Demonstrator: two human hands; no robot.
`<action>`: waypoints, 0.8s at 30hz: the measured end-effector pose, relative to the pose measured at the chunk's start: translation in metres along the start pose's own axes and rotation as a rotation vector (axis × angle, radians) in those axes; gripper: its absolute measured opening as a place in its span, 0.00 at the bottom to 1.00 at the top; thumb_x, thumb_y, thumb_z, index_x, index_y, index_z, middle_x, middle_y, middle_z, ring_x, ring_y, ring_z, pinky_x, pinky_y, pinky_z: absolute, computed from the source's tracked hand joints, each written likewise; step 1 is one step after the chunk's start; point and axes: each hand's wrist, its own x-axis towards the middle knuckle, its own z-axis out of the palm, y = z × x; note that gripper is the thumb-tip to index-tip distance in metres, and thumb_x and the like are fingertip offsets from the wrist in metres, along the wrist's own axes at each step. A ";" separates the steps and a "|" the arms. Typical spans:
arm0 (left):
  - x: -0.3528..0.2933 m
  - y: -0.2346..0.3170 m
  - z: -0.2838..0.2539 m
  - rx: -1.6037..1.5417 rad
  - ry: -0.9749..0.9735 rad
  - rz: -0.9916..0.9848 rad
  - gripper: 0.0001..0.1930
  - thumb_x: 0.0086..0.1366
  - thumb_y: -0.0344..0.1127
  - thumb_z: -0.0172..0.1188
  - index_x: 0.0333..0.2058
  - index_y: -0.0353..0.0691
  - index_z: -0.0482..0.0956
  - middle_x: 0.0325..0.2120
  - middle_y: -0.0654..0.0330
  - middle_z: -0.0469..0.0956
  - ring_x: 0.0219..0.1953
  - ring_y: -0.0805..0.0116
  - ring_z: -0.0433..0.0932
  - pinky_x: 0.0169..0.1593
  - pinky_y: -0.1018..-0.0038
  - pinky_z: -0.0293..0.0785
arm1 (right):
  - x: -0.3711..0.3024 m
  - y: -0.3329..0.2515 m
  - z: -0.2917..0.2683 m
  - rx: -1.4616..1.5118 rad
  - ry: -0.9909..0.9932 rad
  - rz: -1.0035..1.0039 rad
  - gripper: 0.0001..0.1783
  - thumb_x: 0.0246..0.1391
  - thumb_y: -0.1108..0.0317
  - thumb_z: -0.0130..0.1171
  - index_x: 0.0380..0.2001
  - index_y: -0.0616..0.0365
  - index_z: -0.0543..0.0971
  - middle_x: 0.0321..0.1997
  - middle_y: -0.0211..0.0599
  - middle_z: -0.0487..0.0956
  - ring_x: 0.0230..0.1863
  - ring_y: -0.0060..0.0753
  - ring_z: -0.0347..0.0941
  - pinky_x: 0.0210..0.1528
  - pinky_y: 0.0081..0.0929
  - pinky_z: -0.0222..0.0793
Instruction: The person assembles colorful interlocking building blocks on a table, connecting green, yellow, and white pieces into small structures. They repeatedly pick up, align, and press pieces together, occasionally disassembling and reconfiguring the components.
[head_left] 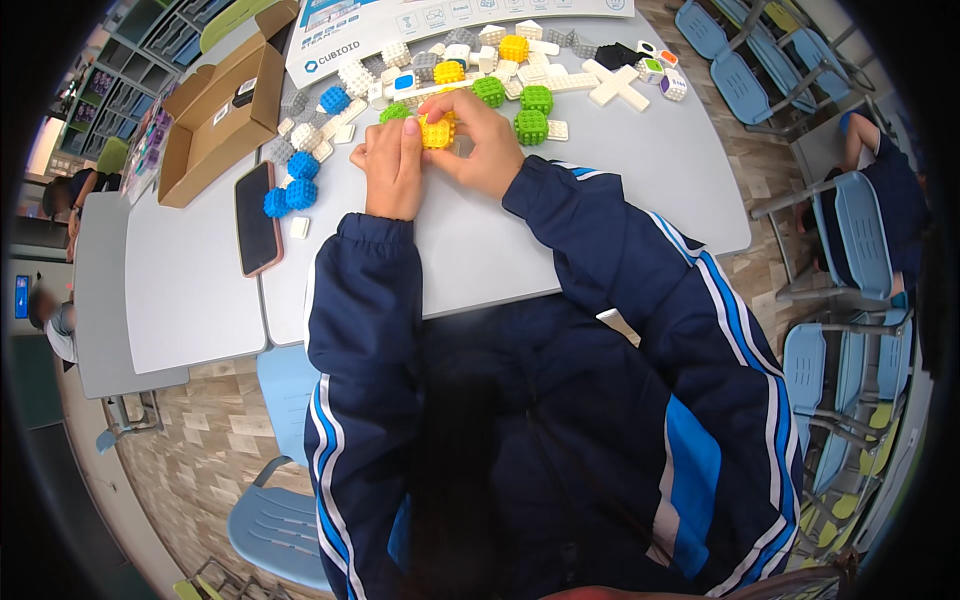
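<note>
Between my two hands, just above the grey table, is a yellow building block [437,132] with studded faces. My left hand [391,168] has its fingers closed against the block's left side. The thumb and fingers of my right hand [487,145] pinch it from the right and top. Green studded blocks [531,127] lie just right of my right hand, and another green block [395,112] sits behind my left fingertips. Farther back are more yellow blocks [449,72] among white and grey ones. A joined group of blue blocks [290,196] rests to the left.
A phone [260,222] lies left of the blue blocks, near an open cardboard box [222,125]. A large white printed box [420,35] stands at the back. White cross-shaped pieces [613,84] lie at the far right. Blue chairs [862,235] and other people surround the table.
</note>
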 end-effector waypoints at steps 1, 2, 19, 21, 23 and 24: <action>0.000 -0.001 -0.001 0.030 -0.029 0.026 0.17 0.72 0.44 0.41 0.32 0.41 0.74 0.25 0.62 0.72 0.37 0.66 0.66 0.50 0.65 0.50 | 0.000 -0.001 -0.001 -0.007 -0.001 -0.013 0.22 0.43 0.75 0.69 0.40 0.55 0.70 0.48 0.36 0.76 0.52 0.32 0.73 0.49 0.31 0.76; 0.000 -0.002 -0.001 0.032 -0.027 0.035 0.17 0.72 0.43 0.41 0.30 0.41 0.73 0.25 0.62 0.71 0.36 0.65 0.66 0.49 0.65 0.50 | 0.000 -0.003 -0.001 -0.014 -0.002 -0.025 0.22 0.43 0.75 0.69 0.41 0.55 0.70 0.48 0.36 0.76 0.52 0.33 0.73 0.48 0.31 0.76; -0.009 -0.014 0.003 -0.419 0.001 -0.151 0.23 0.73 0.43 0.42 0.27 0.32 0.77 0.21 0.60 0.72 0.28 0.70 0.65 0.37 0.70 0.62 | -0.003 -0.003 -0.005 -0.089 -0.076 -0.107 0.28 0.44 0.64 0.71 0.49 0.61 0.75 0.45 0.43 0.80 0.39 0.38 0.79 0.39 0.26 0.75; -0.010 -0.016 0.003 -0.503 -0.030 -0.242 0.24 0.74 0.44 0.42 0.27 0.32 0.77 0.22 0.62 0.72 0.27 0.74 0.65 0.34 0.73 0.62 | -0.004 -0.003 -0.004 -0.084 -0.070 -0.129 0.28 0.43 0.64 0.71 0.48 0.61 0.75 0.45 0.43 0.80 0.39 0.39 0.79 0.39 0.26 0.75; -0.009 -0.009 0.001 -0.579 -0.059 -0.304 0.24 0.74 0.45 0.42 0.28 0.31 0.77 0.23 0.64 0.73 0.27 0.78 0.65 0.32 0.76 0.62 | -0.002 -0.006 -0.006 -0.059 -0.087 -0.097 0.28 0.43 0.64 0.72 0.48 0.62 0.76 0.44 0.44 0.80 0.40 0.40 0.79 0.40 0.27 0.75; -0.009 -0.005 -0.001 -0.613 -0.074 -0.320 0.25 0.74 0.45 0.42 0.28 0.31 0.77 0.23 0.65 0.73 0.27 0.79 0.65 0.32 0.77 0.62 | -0.002 -0.007 -0.006 -0.061 -0.079 -0.100 0.28 0.43 0.64 0.72 0.48 0.62 0.76 0.44 0.44 0.80 0.40 0.40 0.79 0.41 0.27 0.75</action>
